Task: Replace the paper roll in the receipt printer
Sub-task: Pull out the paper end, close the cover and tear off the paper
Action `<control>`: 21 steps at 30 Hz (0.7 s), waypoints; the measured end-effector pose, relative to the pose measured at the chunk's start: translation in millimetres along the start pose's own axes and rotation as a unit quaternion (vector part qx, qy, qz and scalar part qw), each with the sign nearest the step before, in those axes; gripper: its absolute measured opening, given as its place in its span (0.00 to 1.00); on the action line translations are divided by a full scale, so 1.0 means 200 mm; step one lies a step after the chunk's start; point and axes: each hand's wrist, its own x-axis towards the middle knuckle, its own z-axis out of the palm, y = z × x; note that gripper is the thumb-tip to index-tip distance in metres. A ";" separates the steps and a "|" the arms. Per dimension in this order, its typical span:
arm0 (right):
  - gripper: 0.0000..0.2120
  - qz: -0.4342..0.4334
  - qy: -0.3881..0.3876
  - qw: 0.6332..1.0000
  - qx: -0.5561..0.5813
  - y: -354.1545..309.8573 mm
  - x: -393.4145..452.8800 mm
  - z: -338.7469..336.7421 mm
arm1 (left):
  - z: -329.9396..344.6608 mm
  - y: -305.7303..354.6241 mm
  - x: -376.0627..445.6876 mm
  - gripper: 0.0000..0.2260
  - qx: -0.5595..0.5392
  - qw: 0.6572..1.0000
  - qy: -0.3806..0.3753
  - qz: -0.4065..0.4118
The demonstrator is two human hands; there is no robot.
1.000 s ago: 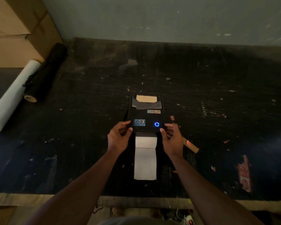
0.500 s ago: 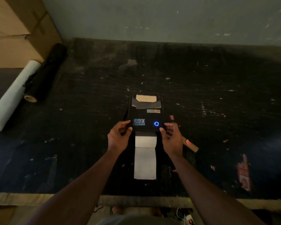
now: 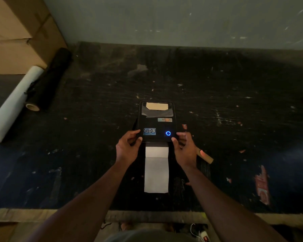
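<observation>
The receipt printer (image 3: 156,121) sat mid-way across the dark worktop (image 3: 234,119), its lid down and its blue ring lit, with a strip of white paper (image 3: 156,172) trailing from the front slot toward the person, so I judged the new roll was already in and only the closing press was left. Almost nothing had changed from the earlier frames: the left hand (image 3: 128,149) and right hand (image 3: 184,151) stayed clamped on the front corners, thumbs on top (other fingers curled round the sides), the paper no longer.
</observation>
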 end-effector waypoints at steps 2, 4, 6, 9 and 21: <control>0.14 0.001 -0.002 1.000 -0.001 0.00 0.00 0.00 | 0.00 0.00 0.00 0.17 0.002 1.000 0.000 -0.004; 0.14 0.001 -0.004 1.000 -0.002 -0.01 0.00 0.00 | 0.00 0.00 0.00 0.17 0.006 1.000 0.001 -0.006; 0.14 0.003 -0.003 1.000 -0.002 -0.01 0.00 0.00 | 0.00 -0.01 0.01 0.17 0.006 1.000 -0.001 -0.005; 0.14 0.006 -0.003 1.000 0.004 -0.01 0.00 0.00 | 0.00 -0.01 0.01 0.17 0.006 1.000 -0.004 -0.007; 0.14 0.014 -0.008 1.000 0.009 -0.01 0.01 -0.01 | 0.00 -0.01 0.01 0.17 0.007 1.000 -0.007 -0.021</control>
